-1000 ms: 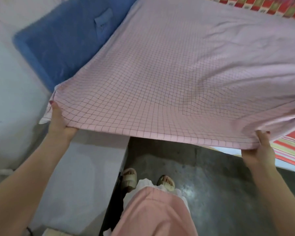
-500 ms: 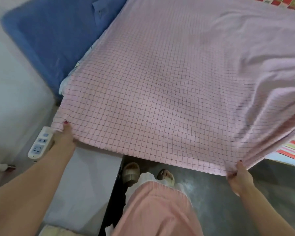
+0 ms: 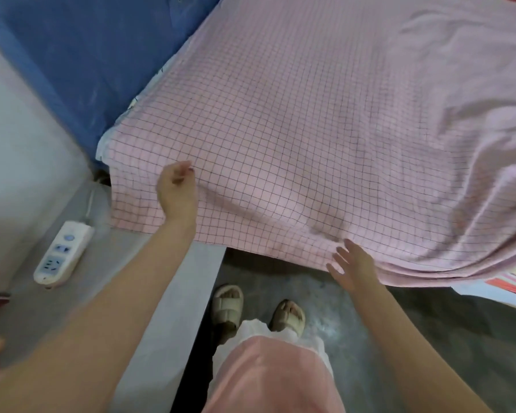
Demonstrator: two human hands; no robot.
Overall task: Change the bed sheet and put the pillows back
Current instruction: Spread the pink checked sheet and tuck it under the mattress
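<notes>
Sheet (image 3: 325, 129), pink grid-checked cloth, rumpled at right; left hand (image 3: 176, 192) pinches it, right hand (image 3: 352, 266) splayed at hem.

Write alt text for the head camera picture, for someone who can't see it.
A person spreads a pink checked sheet over a bed, the left hand resting on its near corner with curled fingers, the right hand open at its hanging edge. A white power strip lies to the left; sandalled feet stand below.

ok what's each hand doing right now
left hand: fingers curled, pinching the pink checked sheet
right hand: open, fingers spread at the sheet's edge, holding nothing
</notes>
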